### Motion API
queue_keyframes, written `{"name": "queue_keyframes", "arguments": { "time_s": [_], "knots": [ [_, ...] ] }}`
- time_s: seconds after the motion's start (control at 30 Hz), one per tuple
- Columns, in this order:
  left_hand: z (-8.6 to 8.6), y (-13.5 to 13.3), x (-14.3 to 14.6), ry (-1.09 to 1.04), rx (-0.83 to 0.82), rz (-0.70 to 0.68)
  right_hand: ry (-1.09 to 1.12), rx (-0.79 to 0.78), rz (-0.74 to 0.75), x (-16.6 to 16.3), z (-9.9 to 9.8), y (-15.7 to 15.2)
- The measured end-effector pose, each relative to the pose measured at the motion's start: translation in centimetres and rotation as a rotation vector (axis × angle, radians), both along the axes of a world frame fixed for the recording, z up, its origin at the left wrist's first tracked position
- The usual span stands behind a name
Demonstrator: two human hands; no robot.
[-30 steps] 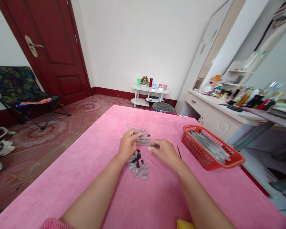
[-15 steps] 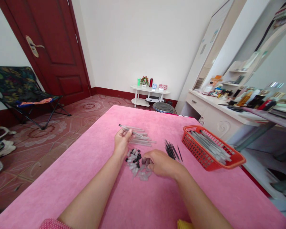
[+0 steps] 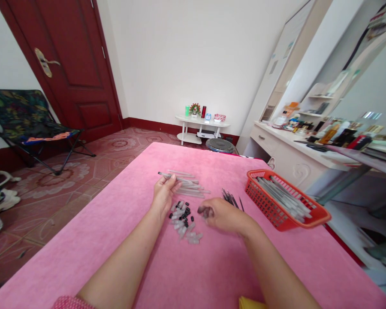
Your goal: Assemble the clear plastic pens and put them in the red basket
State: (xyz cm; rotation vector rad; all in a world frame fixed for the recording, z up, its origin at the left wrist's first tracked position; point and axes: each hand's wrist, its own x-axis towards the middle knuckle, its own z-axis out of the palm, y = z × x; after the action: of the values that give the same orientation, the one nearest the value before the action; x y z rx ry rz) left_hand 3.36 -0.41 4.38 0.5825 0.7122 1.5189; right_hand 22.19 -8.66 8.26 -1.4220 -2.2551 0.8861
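White walls all around, plain and bright. Dark red door at the back left, shut, with a gold handle. Dark red strip along the bottom of the back wall. Red-brown floor tiles with flower shapes. Folding chair with a leafy cloth seat beside the door. Pale shoes at the far left edge. Small white table against the back wall, with 2 levels and a little plant on top. Round dark stool just in front of it. White dresser on the right, full of bottles, with a big mirror above. Pink tabletop in front. Soft daylight everywhere.
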Motion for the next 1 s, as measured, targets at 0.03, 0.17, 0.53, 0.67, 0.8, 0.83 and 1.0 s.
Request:
{"name": "queue_keyframes", "arguments": {
  "time_s": [0.03,0.17,0.53,0.67,0.8,0.83,1.0],
  "knots": [
    [0.0,0.0,0.0,0.002,-0.002,-0.012,0.115,0.013,-0.060,0.2,0.0,0.4],
    [-0.2,0.0,0.4,0.015,0.010,-0.060,0.601,-0.073,-0.319,0.6,-0.2,1.7],
    [0.3,-0.7,1.0,0.057,0.030,-0.139,1.043,-0.254,-0.528,0.2,-0.2,1.5],
    [0.3,-0.7,1.0,0.048,0.038,-0.124,0.855,-0.084,-0.522,0.0,-0.5,1.7],
    [0.2,-0.7,1.0,0.045,0.041,-0.103,0.658,0.070,-0.462,-0.4,-0.9,1.7],
    [0.2,-0.7,1.0,0.048,0.044,-0.105,0.632,0.085,-0.454,-0.5,-1.0,1.7],
    [0.3,-0.9,1.2,0.085,0.063,-0.135,0.448,0.214,-0.468,-0.7,-1.1,1.8]
  ]
}}
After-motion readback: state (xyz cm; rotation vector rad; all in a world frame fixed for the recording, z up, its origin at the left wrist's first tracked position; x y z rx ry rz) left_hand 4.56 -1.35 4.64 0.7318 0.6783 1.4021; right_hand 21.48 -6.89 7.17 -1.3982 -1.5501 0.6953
